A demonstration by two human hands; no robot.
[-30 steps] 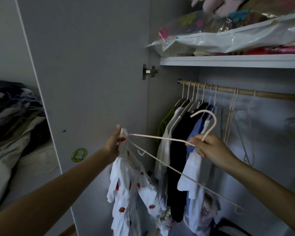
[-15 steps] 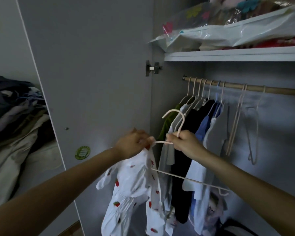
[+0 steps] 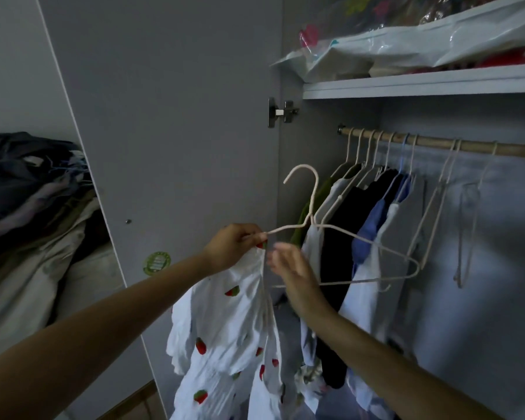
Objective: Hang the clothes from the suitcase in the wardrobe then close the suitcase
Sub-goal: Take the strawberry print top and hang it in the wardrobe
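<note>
Left hand (image 3: 235, 245) pinches the collar of the strawberry-print white garment (image 3: 225, 325) together with one end of the cream wire hanger (image 3: 343, 234); hanger hook points up, in front of the wardrobe opening. Right hand (image 3: 291, 271), which gripped the hanger neck half a second ago, has let go: fingers now loosely spread, blurred, just beside the collar. Judgement: regrip to draw the cloth over the hanger shoulder; garment not yet hung. Wooden rail (image 3: 437, 144) beyond carries clothes and spare hangers. Round green sticker (image 3: 156, 262) on the wardrobe door (image 3: 164, 116): writing unreadable. Suitcase not in view.
</note>
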